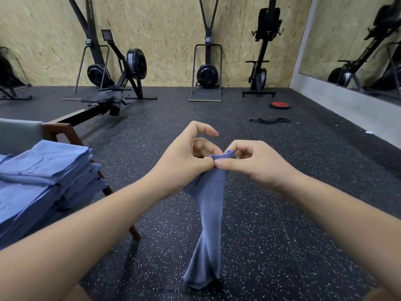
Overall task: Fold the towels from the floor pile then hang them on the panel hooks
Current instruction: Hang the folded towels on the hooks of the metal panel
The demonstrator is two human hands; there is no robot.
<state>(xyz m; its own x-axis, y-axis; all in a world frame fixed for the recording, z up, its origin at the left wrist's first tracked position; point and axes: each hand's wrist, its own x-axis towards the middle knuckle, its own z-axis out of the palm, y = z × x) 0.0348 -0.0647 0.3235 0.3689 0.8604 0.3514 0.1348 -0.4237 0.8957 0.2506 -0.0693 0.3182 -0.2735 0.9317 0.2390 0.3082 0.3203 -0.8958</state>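
Here the left hand and right hand both pinch the top edge of a soft blue towel, hanging twisted over speckled rubber floor.

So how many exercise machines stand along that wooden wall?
5: a cut-off machine at far left, a tall machine next, a rowing machine beside it, a middle machine, and an upright machine at right. More may lie out of frame.

Left hand, right hand: side-by-side pinches.
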